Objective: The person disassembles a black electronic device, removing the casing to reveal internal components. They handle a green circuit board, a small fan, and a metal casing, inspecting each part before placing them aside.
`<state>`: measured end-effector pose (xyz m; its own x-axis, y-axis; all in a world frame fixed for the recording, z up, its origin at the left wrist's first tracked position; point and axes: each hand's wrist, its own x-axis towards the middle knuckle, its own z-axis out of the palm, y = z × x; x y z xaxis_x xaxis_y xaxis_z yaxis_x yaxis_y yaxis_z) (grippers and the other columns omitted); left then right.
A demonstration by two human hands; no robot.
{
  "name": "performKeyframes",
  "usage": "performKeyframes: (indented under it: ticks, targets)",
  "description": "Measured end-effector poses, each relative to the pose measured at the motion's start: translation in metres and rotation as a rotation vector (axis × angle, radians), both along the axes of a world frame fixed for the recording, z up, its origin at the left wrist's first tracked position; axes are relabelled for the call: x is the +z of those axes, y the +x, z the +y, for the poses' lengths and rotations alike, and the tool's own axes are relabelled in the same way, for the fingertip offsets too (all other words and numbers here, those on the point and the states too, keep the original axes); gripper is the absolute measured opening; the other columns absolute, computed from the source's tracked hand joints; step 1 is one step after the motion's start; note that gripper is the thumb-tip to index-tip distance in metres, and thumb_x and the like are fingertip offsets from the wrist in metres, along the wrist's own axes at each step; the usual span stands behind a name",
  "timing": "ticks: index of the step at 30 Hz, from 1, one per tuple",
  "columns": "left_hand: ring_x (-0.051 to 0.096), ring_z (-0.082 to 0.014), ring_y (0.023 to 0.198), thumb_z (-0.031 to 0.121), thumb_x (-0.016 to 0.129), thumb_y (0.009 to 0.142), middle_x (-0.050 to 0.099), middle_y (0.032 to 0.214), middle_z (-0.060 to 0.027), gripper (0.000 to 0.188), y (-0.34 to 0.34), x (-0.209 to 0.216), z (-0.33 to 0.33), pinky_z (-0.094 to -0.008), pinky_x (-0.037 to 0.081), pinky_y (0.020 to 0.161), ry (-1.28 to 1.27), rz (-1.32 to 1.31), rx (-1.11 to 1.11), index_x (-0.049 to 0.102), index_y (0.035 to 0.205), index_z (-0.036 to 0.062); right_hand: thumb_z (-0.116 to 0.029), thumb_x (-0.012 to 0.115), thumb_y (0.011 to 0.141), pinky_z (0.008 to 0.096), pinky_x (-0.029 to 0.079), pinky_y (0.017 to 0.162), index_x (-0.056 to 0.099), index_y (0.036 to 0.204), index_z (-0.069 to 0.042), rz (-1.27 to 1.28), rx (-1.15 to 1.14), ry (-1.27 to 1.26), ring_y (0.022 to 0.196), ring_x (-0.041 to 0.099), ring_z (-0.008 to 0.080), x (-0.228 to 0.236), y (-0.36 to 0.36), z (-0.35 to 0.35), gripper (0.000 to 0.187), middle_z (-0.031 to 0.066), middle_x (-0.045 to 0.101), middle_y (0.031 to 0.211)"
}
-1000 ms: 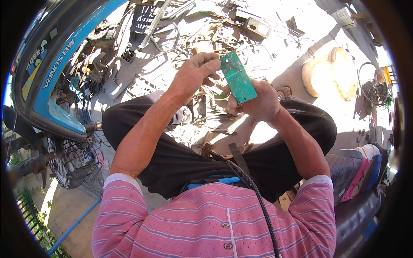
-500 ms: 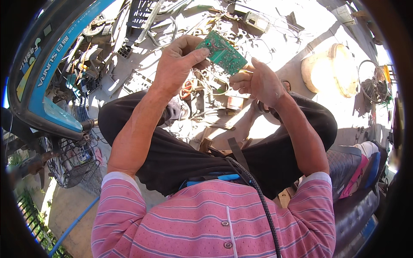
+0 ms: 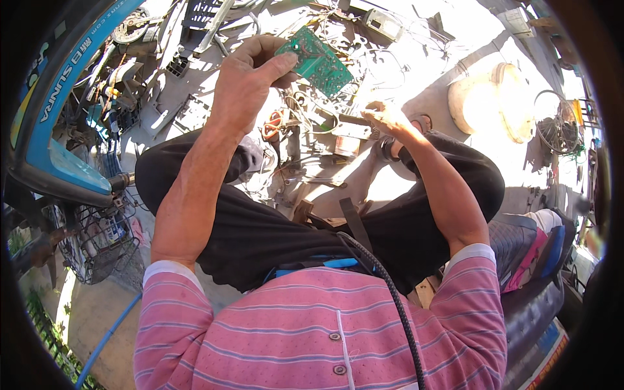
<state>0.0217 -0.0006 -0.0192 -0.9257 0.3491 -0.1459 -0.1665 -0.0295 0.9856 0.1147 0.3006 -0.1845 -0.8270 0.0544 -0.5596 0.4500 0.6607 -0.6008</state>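
The left hand grasps a green circuit board by its left short end, thumb laid over the face and fingers curled behind. The board is held up in the air above the littered ground, ahead of the person and to the right of the left hand. Its long axis slopes from the held end, at far left, to a free end at near right, so that free end points to the side where the right hand is. Of the 2 hands, the left is nearer, being in contact; the right is apart from the board, lower in the picture and beyond its free end.

The right hand's fingers are partly bent in harsh sunlight. Whether they grasp or touch anything cannot be told. Just beside them, to the left, is a block with a copper-coloured side. Orange-red handles lie among cables and metal scraps, to the left of that block. A pale round tub stands toward the right edge of the ground, well apart from both hands.
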Motion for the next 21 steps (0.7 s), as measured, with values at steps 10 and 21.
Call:
performKeyframes:
  ticks: [10, 21]
  targets:
    - [0.064, -0.0095, 0.076, 0.016, 0.072, 0.091, 0.069, 0.085, -0.0041, 0.023, 0.006, 0.004, 0.004, -0.0252, 0.05, 0.073, -0.19, 0.04, -0.038, 0.067, 0.106, -0.0002, -0.038, 0.067, 0.087, 0.0413, 0.05, 0.098, 0.055, 0.135, -0.004, -0.136, 0.092, 0.355, 0.112, 0.064, 0.0362, -0.115, 0.022, 0.035, 0.06, 0.0238, 0.066, 0.119]
    - [0.064, -0.0116, 0.082, 0.015, 0.075, 0.089, 0.07, 0.095, -0.0056, 0.029, -0.003, -0.009, 0.008, -0.0276, 0.053, 0.079, -0.233, -0.07, -0.084, 0.066, 0.111, -0.0012, -0.031, 0.067, 0.087, 0.0418, 0.046, 0.105, 0.052, 0.14, -0.007, -0.222, 0.079, 0.394, 0.122, 0.058, 0.0381, -0.168, 0.028, 0.04, 0.06, 0.0257, 0.057, 0.134]
